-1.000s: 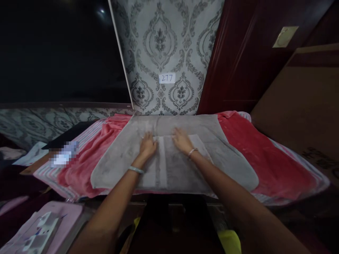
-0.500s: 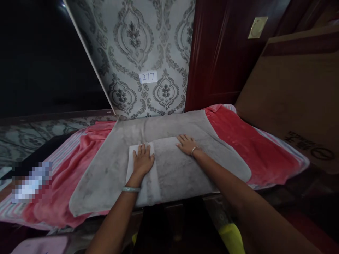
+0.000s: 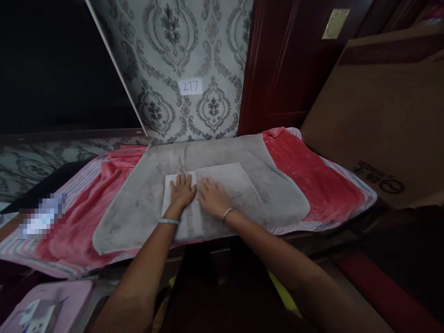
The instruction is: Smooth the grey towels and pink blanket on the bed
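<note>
A small folded grey towel point(image 3: 239, 185) lies on top of a larger grey towel point(image 3: 138, 203), which is spread over a red blanket point(image 3: 312, 175) on a table. My left hand point(image 3: 182, 190) rests flat on the folded towel's pale left band, fingers stretched out. My right hand point(image 3: 212, 199) lies flat beside it on the same towel, fingers spread and slightly blurred. Each wrist carries a bangle.
A patterned wall panel with a paper label reading 277 point(image 3: 190, 86) stands behind the table. A dark red door point(image 3: 284, 69) and a big cardboard box point(image 3: 378, 115) are at the right. A pink item point(image 3: 45, 310) lies at the lower left.
My right hand has slid left across the folded towel, from its far right part to right beside my left hand. The left hand has stayed on the towel's left band.
</note>
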{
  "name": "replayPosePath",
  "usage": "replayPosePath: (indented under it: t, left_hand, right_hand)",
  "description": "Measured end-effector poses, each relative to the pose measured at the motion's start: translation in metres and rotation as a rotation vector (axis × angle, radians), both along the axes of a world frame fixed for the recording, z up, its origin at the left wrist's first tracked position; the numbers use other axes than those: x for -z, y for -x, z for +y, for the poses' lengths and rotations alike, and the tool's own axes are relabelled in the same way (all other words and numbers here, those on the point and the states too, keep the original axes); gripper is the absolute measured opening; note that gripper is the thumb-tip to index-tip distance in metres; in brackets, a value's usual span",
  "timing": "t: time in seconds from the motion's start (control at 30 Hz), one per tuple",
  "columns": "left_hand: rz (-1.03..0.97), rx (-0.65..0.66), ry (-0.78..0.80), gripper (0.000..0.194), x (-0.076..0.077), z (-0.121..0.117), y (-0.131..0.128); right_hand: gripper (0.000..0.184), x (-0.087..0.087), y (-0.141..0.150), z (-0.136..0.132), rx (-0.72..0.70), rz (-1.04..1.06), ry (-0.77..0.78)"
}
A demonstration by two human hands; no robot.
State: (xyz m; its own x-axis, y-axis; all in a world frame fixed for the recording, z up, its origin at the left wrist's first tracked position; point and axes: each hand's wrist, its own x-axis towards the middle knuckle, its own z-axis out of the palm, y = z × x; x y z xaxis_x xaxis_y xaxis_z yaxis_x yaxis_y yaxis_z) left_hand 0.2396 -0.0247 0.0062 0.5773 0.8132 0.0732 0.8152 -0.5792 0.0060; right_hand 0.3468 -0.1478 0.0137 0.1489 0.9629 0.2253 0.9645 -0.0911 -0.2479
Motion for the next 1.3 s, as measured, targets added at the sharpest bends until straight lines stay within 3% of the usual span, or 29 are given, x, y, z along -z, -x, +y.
replayPosePath:
  t: [0.07, 0.13, 0.37, 0.53, 0.67, 0.77, 0.9, 1.0, 1.1, 1.3]
  left_hand:
    - [-0.009, 0.001, -0.001, 0.063, 0.0, 0.001, 0.001]
    - [-0.012, 0.002, -0.004, 0.063, 0.001, 0.002, 0.001]
    - [-0.022, 0.009, 0.003, 0.064, 0.003, 0.004, -0.002]
    - [-0.063, 0.023, 0.011, 0.063, -0.001, 0.003, -0.004]
    - [-0.122, 0.031, 0.055, 0.063, -0.012, -0.002, 0.006]
    - [-0.179, 0.051, 0.034, 0.061, -0.018, -0.02, 0.023]
    - [-0.107, 0.087, 0.003, 0.06, -0.007, -0.05, 0.044]
    - [-0.034, 0.058, -0.002, 0.061, 0.006, -0.06, 0.051]
    - [-0.015, 0.051, -0.004, 0.062, 0.011, -0.06, 0.051]
    - [-0.029, 0.049, -0.018, 0.062, 0.011, -0.058, 0.05]
  right_hand:
    - [0.063, 0.01, 0.023, 0.0, -0.035, 0.02, 0.044]
    - [0.066, 0.019, 0.018, -0.007, -0.021, 0.016, 0.068]
    - [0.069, 0.044, -0.094, -0.074, 0.313, -0.035, 0.087]
    - [0.067, 0.059, -0.123, -0.105, 0.344, 0.01, 0.046]
    - [0.065, 0.046, -0.116, -0.107, 0.382, 0.049, 0.032]
    - [0.065, 0.03, -0.075, -0.097, 0.391, -0.005, -0.097]
    - [0.06, 0.03, 0.008, -0.075, 0.065, -0.049, -0.142]
    - [0.061, 0.048, 0.038, -0.068, -0.062, -0.051, -0.106]
    - [0.063, 0.067, 0.018, -0.081, 0.011, -0.055, -0.161]
    - [0.064, 0.085, -0.064, -0.142, 0.298, -0.054, -0.193]
